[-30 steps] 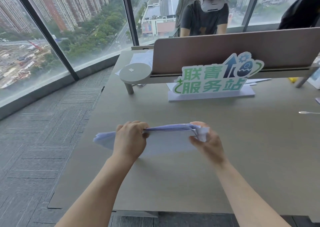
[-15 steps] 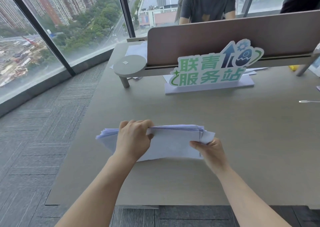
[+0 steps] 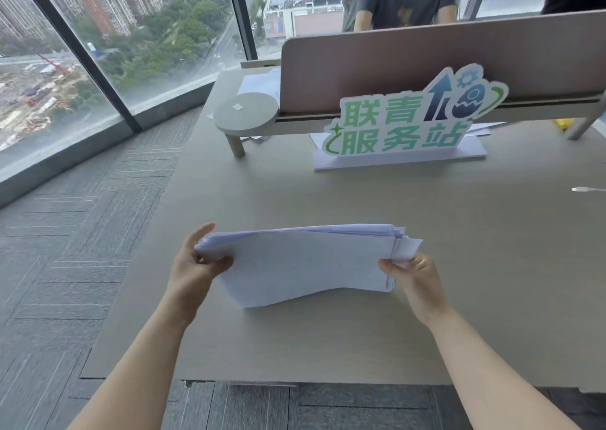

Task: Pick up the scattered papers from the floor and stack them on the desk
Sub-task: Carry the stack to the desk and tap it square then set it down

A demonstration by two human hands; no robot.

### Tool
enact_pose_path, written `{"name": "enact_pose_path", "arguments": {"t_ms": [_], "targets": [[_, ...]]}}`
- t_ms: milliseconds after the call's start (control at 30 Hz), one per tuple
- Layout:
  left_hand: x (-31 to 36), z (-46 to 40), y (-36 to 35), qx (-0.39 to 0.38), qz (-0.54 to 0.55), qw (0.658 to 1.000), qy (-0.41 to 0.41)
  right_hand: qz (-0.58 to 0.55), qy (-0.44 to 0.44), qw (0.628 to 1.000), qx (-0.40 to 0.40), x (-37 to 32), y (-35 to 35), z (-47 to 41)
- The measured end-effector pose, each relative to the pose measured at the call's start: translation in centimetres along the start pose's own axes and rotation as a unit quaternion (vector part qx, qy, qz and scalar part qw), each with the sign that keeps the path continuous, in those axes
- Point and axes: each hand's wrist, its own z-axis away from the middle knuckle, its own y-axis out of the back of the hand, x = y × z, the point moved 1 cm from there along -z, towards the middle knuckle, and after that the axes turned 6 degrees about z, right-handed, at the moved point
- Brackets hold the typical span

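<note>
Left hand and right hand each pinch an end of the paper stack on edge on the desk; uneven right-end sheets could slip, middle sags.

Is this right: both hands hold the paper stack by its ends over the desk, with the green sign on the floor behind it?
Not quite. The head view shows the green sign standing on the desk, not the floor. The rest holds: left hand and right hand hold the paper stack by its ends.

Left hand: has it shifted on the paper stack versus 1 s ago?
Yes. The left hand slid outward to the paper stack's left end, toward the desk's left edge.
</note>
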Motion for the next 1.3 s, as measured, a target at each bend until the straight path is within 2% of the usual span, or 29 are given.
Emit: {"name": "enact_pose_path", "arguments": {"t_ms": [100,300,367,500,600,700,833,933,1067,1200,1300], "targets": [[-2.4,0.0,-0.2,-0.019,0.108,0.994,0.024,-0.007,0.000,1.000,-0.022,0.1,-0.4,0.1],[-3.5,0.4,-1.9,0.007,0.151,0.988,0.039,0.009,0.021,0.999,-0.023,0.5,-1.7,0.3],[-3.3,0.3,-2.1,0.013,0.152,0.988,0.028,-0.007,0.061,0.998,-0.001,0.0,-1.5,0.4],[-2.6,0.5,-2.9,0.008,0.155,0.988,-0.007,-0.040,0.157,0.982,0.092,-1.9,-1.5,0.5],[-2.0,0.8,-3.3,0.010,0.179,0.983,-0.036,-0.049,0.188,0.971,0.140,-4.1,-2.2,0.4],[-1.4,1.2,-3.8,0.026,0.202,0.978,-0.051,-0.072,0.183,0.966,0.167,-4.9,-2.8,0.0],[-1.0,1.1,-4.1,0.116,0.218,0.969,-0.031,-0.096,0.146,0.960,0.221,-4.9,-3.4,-0.4],[-0.5,1.1,-4.5,0.158,0.198,0.967,-0.031,-0.083,0.120,0.961,0.233,-4.6,-3.4,-0.6],[-0.2,1.3,-4.8,0.173,0.203,0.963,-0.034,-0.051,0.123,0.960,0.246,-3.8,-2.9,-0.5],[0.0,1.4,-5.2,0.164,0.193,0.967,-0.040,0.011,0.164,0.966,0.200,-3.6,-3.2,-0.3],[0.1,1.4,-5.5,0.167,0.184,0.968,-0.044,0.010,0.166,0.962,0.218,-3.4,-3.2,-0.6]]}}
